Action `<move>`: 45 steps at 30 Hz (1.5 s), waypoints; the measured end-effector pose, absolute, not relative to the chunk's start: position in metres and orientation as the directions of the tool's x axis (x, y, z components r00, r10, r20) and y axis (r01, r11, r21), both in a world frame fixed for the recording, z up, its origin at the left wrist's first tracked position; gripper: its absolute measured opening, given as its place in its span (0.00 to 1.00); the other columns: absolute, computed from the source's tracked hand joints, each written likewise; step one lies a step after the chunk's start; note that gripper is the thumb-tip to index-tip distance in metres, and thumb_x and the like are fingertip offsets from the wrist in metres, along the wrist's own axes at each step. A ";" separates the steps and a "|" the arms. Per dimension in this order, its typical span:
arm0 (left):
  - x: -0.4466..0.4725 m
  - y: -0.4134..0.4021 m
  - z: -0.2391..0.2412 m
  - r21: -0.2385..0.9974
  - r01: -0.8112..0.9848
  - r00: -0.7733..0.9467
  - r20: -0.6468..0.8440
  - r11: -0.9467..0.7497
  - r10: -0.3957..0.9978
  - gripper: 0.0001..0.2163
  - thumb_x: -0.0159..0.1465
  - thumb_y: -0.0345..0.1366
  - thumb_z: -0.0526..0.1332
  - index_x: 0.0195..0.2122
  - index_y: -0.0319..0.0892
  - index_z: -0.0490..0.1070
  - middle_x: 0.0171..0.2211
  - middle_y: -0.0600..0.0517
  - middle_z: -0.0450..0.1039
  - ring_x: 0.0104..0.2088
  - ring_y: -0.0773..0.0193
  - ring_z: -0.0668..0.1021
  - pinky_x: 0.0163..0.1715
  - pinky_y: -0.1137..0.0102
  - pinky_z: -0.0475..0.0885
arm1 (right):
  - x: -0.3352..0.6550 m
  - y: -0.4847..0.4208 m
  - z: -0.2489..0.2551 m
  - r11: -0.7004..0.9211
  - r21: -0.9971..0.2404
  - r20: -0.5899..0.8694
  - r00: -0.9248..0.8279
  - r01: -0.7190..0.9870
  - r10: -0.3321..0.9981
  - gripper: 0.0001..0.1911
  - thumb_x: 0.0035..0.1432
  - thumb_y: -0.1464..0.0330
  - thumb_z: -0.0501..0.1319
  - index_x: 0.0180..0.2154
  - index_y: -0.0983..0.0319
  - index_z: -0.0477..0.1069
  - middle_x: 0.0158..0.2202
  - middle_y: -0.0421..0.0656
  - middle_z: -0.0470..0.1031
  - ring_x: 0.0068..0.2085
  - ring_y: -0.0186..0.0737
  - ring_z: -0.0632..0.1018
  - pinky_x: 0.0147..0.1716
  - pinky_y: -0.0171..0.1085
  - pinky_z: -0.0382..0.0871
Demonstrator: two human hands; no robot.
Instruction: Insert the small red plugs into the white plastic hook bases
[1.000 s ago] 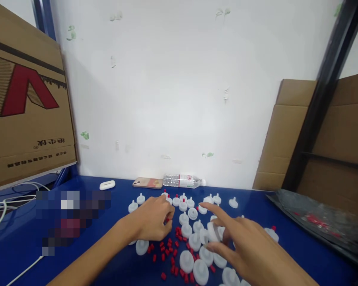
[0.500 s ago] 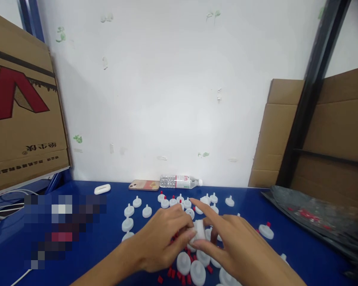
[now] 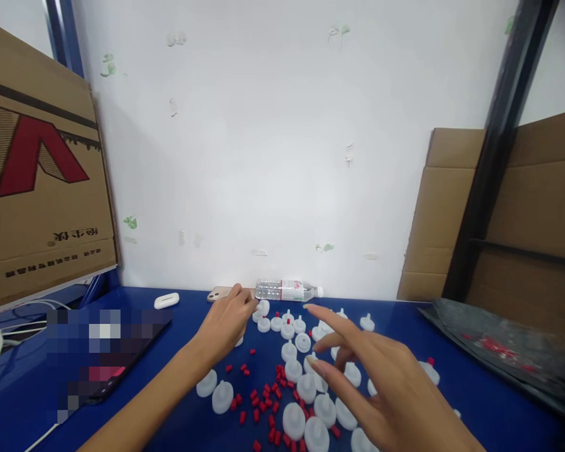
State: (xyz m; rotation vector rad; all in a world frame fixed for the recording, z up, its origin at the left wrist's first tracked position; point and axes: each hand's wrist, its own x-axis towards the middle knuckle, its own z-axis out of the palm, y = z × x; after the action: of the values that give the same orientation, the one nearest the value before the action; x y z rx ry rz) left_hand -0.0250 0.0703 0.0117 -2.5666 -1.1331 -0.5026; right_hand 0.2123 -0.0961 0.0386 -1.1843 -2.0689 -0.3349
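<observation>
Many white plastic disc pieces [image 3: 306, 386] and small red caps [image 3: 263, 402] lie scattered on the blue table [image 3: 179, 364]. My left hand [image 3: 226, 323] reaches to the far row of pieces, its fingertips closed on a white disc piece [image 3: 262, 307] beside the phone. My right hand [image 3: 376, 383] hovers over the right side of the pile with fingers spread apart and nothing in it. Several pieces in the far row carry a red cap on top.
A phone [image 3: 215, 294], a lying water bottle [image 3: 287, 290] and a white earbud case [image 3: 166, 301] sit along the wall. Cardboard boxes stand left [image 3: 32, 188] and right [image 3: 452, 213]. A black plastic bag [image 3: 499, 351] lies right; cables [image 3: 0, 333] and a dark flat device [image 3: 122, 358] left.
The hands were together on one white piece; now my left hand has moved forward to the far row with a piece, and my right hand has let go and spread its fingers.
</observation>
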 end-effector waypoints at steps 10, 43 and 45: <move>-0.027 0.070 0.006 -0.278 0.746 0.665 0.260 -0.606 0.700 0.21 0.53 0.13 0.55 0.43 0.36 0.78 0.50 0.36 0.75 0.53 0.43 0.74 0.43 0.56 0.77 | 0.213 -0.098 0.039 0.559 -0.140 0.687 -0.326 0.817 0.650 0.25 0.72 0.65 0.56 0.67 0.51 0.55 0.37 0.35 0.81 0.30 0.33 0.81 0.35 0.33 0.75; -0.013 0.067 -0.025 -0.222 0.649 0.747 0.366 -0.728 0.555 0.21 0.66 0.21 0.53 0.59 0.35 0.69 0.54 0.39 0.74 0.58 0.44 0.71 0.57 0.52 0.67 | 0.213 -0.098 0.041 0.562 -0.135 0.727 -0.304 0.816 0.616 0.10 0.71 0.68 0.55 0.49 0.54 0.73 0.38 0.36 0.82 0.34 0.34 0.82 0.34 0.31 0.74; -0.013 0.068 -0.024 -0.222 0.646 0.747 0.379 -0.731 0.545 0.18 0.67 0.22 0.53 0.57 0.36 0.71 0.50 0.40 0.76 0.53 0.45 0.73 0.54 0.52 0.68 | 0.214 -0.098 0.041 0.559 -0.127 0.727 -0.307 0.819 0.615 0.10 0.71 0.69 0.55 0.49 0.54 0.73 0.38 0.37 0.82 0.34 0.34 0.82 0.34 0.31 0.74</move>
State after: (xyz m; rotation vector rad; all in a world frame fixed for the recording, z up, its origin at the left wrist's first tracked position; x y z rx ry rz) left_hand -0.0130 0.0684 -0.0242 -2.6077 -0.9198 -0.4135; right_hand 0.2136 -0.0978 0.0407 -1.1483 -2.0353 -0.3438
